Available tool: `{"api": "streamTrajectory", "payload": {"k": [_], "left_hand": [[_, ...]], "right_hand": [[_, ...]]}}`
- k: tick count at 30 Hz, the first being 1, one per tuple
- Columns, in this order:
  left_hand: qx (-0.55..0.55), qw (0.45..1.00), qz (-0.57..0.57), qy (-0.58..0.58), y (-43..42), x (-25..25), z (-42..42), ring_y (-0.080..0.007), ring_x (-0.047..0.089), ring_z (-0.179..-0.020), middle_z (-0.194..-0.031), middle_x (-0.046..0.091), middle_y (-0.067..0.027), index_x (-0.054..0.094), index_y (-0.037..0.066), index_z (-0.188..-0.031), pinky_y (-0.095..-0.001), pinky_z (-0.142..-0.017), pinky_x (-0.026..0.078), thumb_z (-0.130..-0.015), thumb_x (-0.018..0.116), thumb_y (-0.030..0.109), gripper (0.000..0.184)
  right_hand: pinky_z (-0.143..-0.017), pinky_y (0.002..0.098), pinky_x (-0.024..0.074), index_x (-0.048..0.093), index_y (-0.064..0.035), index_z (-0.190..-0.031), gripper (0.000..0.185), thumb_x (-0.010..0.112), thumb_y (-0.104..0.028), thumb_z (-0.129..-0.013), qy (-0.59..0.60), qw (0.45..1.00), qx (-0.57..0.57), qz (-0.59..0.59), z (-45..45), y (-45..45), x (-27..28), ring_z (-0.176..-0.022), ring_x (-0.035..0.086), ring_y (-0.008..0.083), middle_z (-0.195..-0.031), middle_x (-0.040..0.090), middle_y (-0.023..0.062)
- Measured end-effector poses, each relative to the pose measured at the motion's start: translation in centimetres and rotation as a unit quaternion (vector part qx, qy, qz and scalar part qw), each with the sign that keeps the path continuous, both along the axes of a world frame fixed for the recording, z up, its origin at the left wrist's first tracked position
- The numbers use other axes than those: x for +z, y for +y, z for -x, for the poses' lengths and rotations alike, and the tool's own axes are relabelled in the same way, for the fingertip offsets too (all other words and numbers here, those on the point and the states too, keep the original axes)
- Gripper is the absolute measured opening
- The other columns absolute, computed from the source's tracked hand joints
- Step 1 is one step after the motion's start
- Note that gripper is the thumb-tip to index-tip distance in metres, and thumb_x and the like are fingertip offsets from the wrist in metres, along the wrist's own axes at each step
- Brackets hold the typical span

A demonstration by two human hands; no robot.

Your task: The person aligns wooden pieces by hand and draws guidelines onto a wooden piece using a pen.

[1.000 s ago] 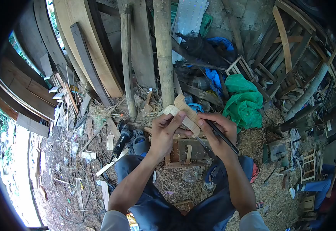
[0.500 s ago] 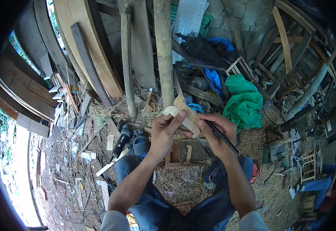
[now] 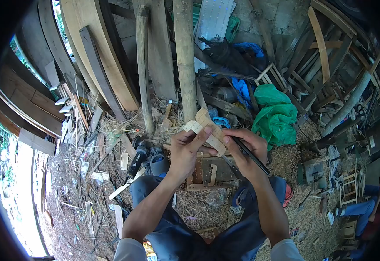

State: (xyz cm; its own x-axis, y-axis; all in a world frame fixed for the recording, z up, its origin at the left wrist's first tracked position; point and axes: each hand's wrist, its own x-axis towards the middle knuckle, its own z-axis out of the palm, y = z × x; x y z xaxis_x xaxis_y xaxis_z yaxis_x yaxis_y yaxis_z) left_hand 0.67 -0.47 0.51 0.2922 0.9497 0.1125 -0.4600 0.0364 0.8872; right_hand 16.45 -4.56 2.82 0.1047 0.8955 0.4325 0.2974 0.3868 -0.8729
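Observation:
Between my hands is a pale, curved wooden piece [image 3: 214, 131] with lines across its surface. My left hand [image 3: 186, 150] grips its left side, the thumb lying on top. My right hand [image 3: 247, 150] is closed around a long black tool [image 3: 254, 157], and its fingertips are at the right edge of the wood. The tool slants down to the right; its tip is hidden at the wood. Below the hands, a small pale wooden piece [image 3: 213, 174] lies on a wooden box [image 3: 201, 186] between my knees.
A black power tool [image 3: 137, 162] lies left of my left hand. A green plastic bag [image 3: 276, 114] lies to the right. Upright poles [image 3: 184, 61] and boards [image 3: 95, 56] stand ahead. Wood scraps and shavings cover the ground. Another person's leg [image 3: 358, 209] shows at far right.
The wooden piece has shifted very slightly in my hands. Both hands keep almost the same place and grip. At far right, the other person's arm has moved a little.

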Motion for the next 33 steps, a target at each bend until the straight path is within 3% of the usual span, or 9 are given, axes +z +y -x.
{"api": "streamTrajectory", "payload": {"k": [8, 14, 17, 23, 28, 33], "left_hand": [[0.003, 1.0, 0.011, -0.003, -0.3, 0.6, -0.1, -0.0181, 0.068, -0.076, -0.091, 0.067, -0.0119, 0.061, -0.002, -0.104, -0.0265, -0.058, 0.059, -0.092, 0.057, 0.017, 0.022], [0.004, 0.999, 0.039, -0.023, -0.6, 1.2, -0.1, -0.018, 0.067, -0.075, -0.089, 0.067, -0.0121, 0.063, -0.004, -0.101, -0.0271, -0.06, 0.059, -0.09, 0.061, 0.017, 0.024], [0.013, 0.999, 0.035, -0.026, -0.7, 1.3, -0.1, -0.0182, 0.068, -0.074, -0.088, 0.067, -0.0118, 0.063, -0.005, -0.1, -0.0269, -0.06, 0.059, -0.09, 0.061, 0.018, 0.025], [0.006, 0.999, 0.034, -0.035, -0.8, 1.5, 0.0, -0.018, 0.068, -0.074, -0.088, 0.067, -0.0116, 0.063, -0.005, -0.1, -0.0263, -0.06, 0.059, -0.09, 0.062, 0.018, 0.025], [0.005, 0.999, 0.039, -0.029, -0.8, 1.6, -0.1, -0.0179, 0.068, -0.073, -0.088, 0.067, -0.0121, 0.063, -0.005, -0.099, -0.0265, -0.06, 0.059, -0.09, 0.062, 0.018, 0.025], [0.005, 0.999, 0.045, -0.027, -0.8, 1.5, -0.2, -0.018, 0.068, -0.073, -0.087, 0.067, -0.0127, 0.063, -0.005, -0.099, -0.027, -0.061, 0.059, -0.09, 0.062, 0.018, 0.025]], "right_hand": [[-0.065, 0.0252, 0.0507, 0.068, 0.0014, -0.095, 0.016, 0.065, -0.01, -0.085, -0.002, 1.0, -0.006, 0.018, -0.1, -0.3, 0.4, -0.075, 0.065, 0.0135, -0.087, 0.068, 0.0112], [-0.068, 0.0275, 0.0486, 0.063, 0.0013, -0.101, 0.02, 0.059, -0.013, -0.089, 0.035, 0.998, -0.036, -0.048, -0.1, -0.3, 0.6, -0.078, 0.064, 0.0154, -0.089, 0.067, 0.0125], [-0.07, 0.0267, 0.047, 0.06, 0.0017, -0.103, 0.02, 0.06, -0.01, -0.087, 0.067, 0.989, -0.083, -0.106, 0.1, -0.4, 0.9, -0.078, 0.061, 0.0157, -0.089, 0.066, 0.0125], [-0.069, 0.0264, 0.0454, 0.059, 0.0001, -0.097, 0.019, 0.066, -0.004, -0.08, -0.036, 0.985, -0.097, -0.141, -0.6, -1.0, 1.1, -0.075, 0.059, 0.0158, -0.083, 0.062, 0.0101], [-0.064, 0.0283, 0.0467, 0.058, 0.0002, -0.091, 0.017, 0.067, 0.0, -0.077, -0.054, 0.973, -0.053, -0.216, -1.0, -0.6, 0.7, -0.073, 0.06, 0.0189, -0.083, 0.062, 0.0117], [-0.064, 0.0295, 0.0477, 0.058, 0.0005, -0.089, 0.016, 0.067, 0.001, -0.076, -0.03, 0.975, -0.027, -0.22, -0.5, -0.6, 0.8, -0.074, 0.061, 0.0207, -0.083, 0.062, 0.0127]]}}
